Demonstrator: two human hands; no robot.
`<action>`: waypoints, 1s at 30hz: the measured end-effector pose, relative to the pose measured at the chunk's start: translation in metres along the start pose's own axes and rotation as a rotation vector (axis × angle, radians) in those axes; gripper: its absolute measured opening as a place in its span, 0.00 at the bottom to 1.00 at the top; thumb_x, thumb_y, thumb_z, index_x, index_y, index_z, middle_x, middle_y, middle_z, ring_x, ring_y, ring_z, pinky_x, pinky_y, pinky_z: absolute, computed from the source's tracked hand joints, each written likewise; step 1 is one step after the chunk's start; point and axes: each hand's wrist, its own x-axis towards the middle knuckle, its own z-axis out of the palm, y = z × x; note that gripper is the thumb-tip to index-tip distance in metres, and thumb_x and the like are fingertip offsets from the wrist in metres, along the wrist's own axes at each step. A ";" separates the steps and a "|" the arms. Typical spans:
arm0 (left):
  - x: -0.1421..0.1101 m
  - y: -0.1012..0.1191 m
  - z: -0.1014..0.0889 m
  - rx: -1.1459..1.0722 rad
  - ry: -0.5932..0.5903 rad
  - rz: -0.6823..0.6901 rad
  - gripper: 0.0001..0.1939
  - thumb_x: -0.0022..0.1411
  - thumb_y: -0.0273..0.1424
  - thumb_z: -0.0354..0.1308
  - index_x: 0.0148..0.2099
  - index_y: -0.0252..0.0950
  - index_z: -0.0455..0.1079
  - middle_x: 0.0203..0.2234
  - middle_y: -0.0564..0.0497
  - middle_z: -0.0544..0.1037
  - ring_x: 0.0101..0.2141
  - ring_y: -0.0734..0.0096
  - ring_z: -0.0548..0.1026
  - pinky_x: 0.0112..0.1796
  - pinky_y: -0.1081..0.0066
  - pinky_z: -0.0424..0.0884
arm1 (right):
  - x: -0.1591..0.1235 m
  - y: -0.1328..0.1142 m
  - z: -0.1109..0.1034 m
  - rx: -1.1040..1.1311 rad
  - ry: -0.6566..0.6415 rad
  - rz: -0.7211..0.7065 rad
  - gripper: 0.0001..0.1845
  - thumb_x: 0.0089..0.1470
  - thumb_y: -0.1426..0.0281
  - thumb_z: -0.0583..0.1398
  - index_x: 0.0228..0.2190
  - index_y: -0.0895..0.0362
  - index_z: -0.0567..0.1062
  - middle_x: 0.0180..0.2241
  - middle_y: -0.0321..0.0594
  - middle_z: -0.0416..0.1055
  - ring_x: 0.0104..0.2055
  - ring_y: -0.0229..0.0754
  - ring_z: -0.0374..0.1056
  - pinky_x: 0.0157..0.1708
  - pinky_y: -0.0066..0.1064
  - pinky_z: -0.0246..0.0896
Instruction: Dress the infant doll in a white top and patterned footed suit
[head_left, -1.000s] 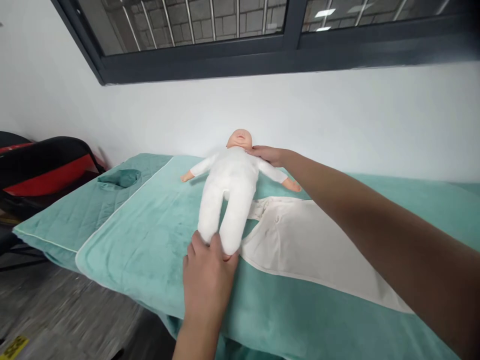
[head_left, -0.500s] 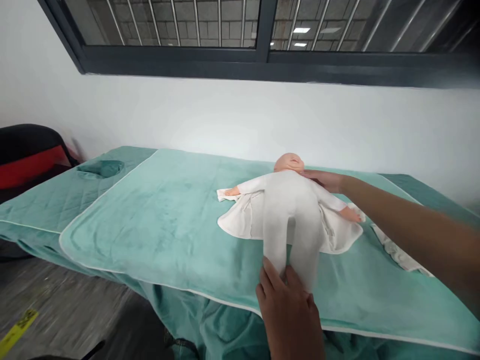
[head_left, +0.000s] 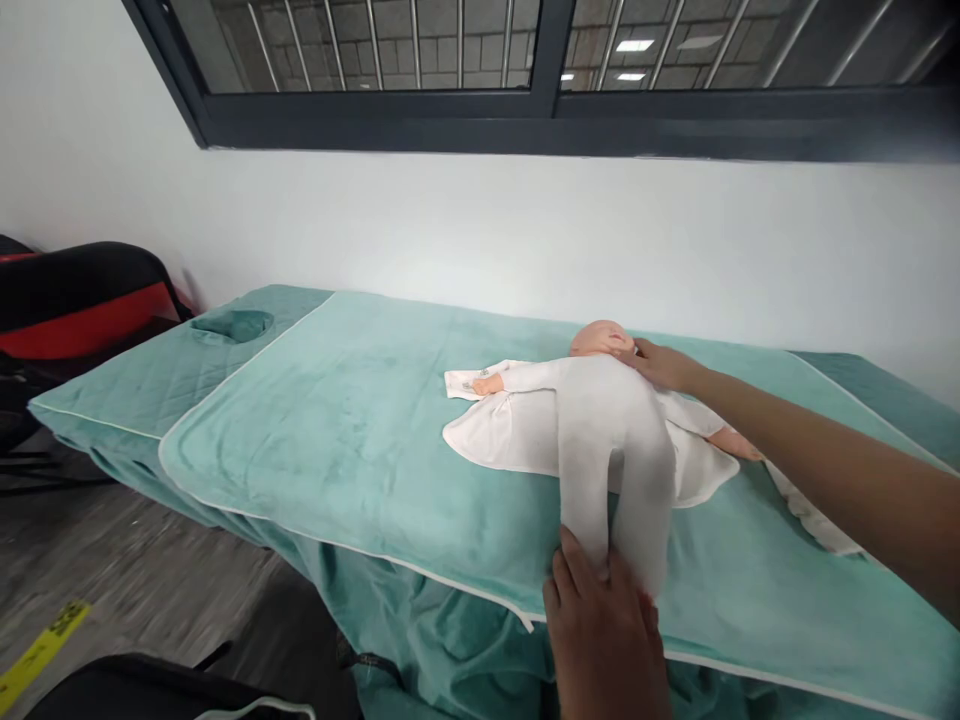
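Observation:
A baby doll (head_left: 613, 400) in a white one-piece suit lies on its back across the bed, head toward the wall and legs toward me. My left hand (head_left: 604, 620) is closed around its lower legs; the doll's feet are hidden by the fingers. At the doll's head (head_left: 598, 338), my right hand (head_left: 664, 366) grips beside the neck, with some fingers out of sight. Beneath the doll a white garment (head_left: 517, 432) is spread out, its hem fanning to both sides. One small doll hand (head_left: 487, 384) rests on the garment's sleeve.
A green blanket (head_left: 322, 430) with pale piping covers the massage bed, which has a face hole (head_left: 234, 325) at its left end. Another white cloth (head_left: 814, 515) lies partly under my right forearm. A black and red chair (head_left: 90, 310) stands left; a barred window (head_left: 450, 120) is above.
The view has shifted a little, so the scene sits farther right. The doll has come slightly nearer to me, both hands still on it. More of the garment's left sleeve shows.

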 end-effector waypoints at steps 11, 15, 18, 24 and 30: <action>0.162 -0.071 -0.050 0.145 0.002 0.441 0.09 0.67 0.26 0.49 0.42 0.35 0.71 0.40 0.44 0.76 0.45 0.57 0.71 0.43 0.61 0.66 | 0.011 -0.138 0.048 -0.037 -0.361 -0.487 0.24 0.58 0.54 0.57 0.52 0.52 0.73 0.52 0.46 0.73 0.53 0.55 0.68 0.49 0.42 0.62; 0.224 -0.089 -0.041 0.214 0.014 0.302 0.13 0.67 0.24 0.48 0.50 0.33 0.70 0.47 0.42 0.75 0.51 0.55 0.68 0.47 0.59 0.65 | 0.019 -0.145 0.072 -0.043 -0.461 -0.501 0.21 0.58 0.52 0.57 0.47 0.50 0.76 0.51 0.43 0.75 0.51 0.55 0.69 0.45 0.40 0.63; 0.246 -0.098 -0.035 0.215 0.057 0.214 0.14 0.69 0.28 0.48 0.51 0.33 0.70 0.48 0.41 0.75 0.50 0.54 0.69 0.47 0.57 0.65 | 0.022 -0.135 0.070 0.005 -0.391 -0.433 0.23 0.60 0.52 0.54 0.50 0.52 0.73 0.53 0.45 0.74 0.52 0.54 0.69 0.46 0.41 0.63; 0.274 -0.099 -0.036 0.100 -0.029 0.033 0.18 0.71 0.36 0.43 0.45 0.34 0.74 0.46 0.40 0.76 0.51 0.52 0.70 0.48 0.56 0.66 | 0.014 -0.124 0.047 0.289 -0.260 -0.265 0.24 0.55 0.48 0.58 0.45 0.51 0.76 0.49 0.40 0.76 0.49 0.52 0.71 0.45 0.38 0.63; 0.299 -0.096 -0.039 -0.049 -0.189 -0.041 0.11 0.63 0.37 0.56 0.41 0.36 0.74 0.42 0.42 0.79 0.45 0.53 0.76 0.43 0.60 0.68 | 0.008 -0.130 0.044 0.318 -0.330 -0.288 0.25 0.53 0.44 0.59 0.38 0.51 0.78 0.44 0.40 0.77 0.46 0.51 0.71 0.44 0.38 0.62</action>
